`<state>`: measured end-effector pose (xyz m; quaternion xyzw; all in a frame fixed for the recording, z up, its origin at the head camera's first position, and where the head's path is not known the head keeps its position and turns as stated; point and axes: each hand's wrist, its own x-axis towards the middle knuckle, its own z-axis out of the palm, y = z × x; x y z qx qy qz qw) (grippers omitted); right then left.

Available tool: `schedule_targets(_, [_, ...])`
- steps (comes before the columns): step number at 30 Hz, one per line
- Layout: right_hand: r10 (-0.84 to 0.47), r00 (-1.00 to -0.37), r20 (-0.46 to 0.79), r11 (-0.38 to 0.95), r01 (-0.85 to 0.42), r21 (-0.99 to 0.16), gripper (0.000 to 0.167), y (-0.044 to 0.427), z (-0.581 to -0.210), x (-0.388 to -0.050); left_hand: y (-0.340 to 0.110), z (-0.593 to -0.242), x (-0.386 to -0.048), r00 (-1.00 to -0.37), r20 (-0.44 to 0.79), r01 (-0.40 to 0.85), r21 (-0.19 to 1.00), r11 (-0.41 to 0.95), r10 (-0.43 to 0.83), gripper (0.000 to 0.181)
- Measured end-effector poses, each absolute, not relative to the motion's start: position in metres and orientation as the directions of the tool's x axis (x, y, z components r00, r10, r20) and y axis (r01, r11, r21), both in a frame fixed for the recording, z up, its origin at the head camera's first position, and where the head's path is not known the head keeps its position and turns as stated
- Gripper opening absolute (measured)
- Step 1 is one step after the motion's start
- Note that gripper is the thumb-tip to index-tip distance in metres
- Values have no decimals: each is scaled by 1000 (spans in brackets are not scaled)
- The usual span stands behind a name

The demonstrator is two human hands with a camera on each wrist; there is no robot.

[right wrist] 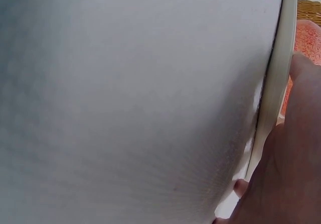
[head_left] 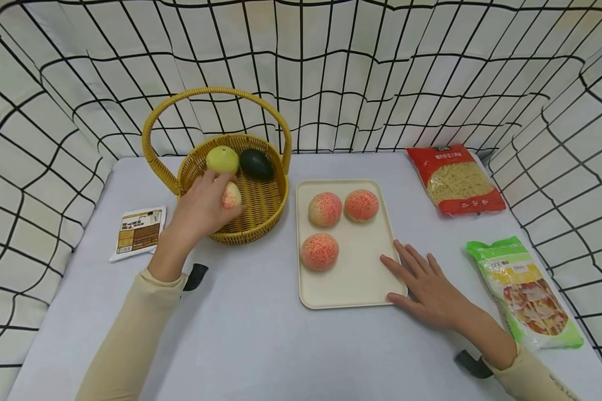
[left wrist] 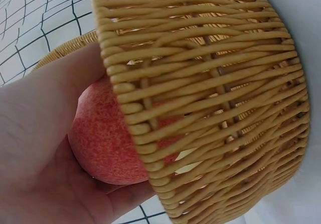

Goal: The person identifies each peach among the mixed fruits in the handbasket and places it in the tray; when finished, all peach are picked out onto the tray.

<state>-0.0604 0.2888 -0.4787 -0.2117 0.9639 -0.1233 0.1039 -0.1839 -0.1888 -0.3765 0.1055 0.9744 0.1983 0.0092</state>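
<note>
My left hand reaches over the near left rim of a yellow wicker basket. It grips a pinkish peach, with the fingers and thumb curled round it; the basket's weave hides part of the fruit in the left wrist view. Beside it in the basket lie a yellow-green apple-like fruit and a dark green avocado. My right hand rests with spread, straight fingers on the right edge of a cream tray. On that tray are three peaches.
The basket's tall handle arches up at the back. A small white-and-brown packet lies to its left. At the right are a red pasta bag and a green-and-white food bag. Black netting surrounds the white table.
</note>
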Motion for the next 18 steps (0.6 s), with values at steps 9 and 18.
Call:
schedule_targets(9, [-432,-890,-147,881,-383,-277,82,289,-479,-60,-182,-370,-180,-975,80,223,391,893,209,58])
schedule_targets(18, [-434,-889,-143,880,-385,-278,83,288,-479,-61,-172,-364,-176,-973,88,230,394,890,212,58])
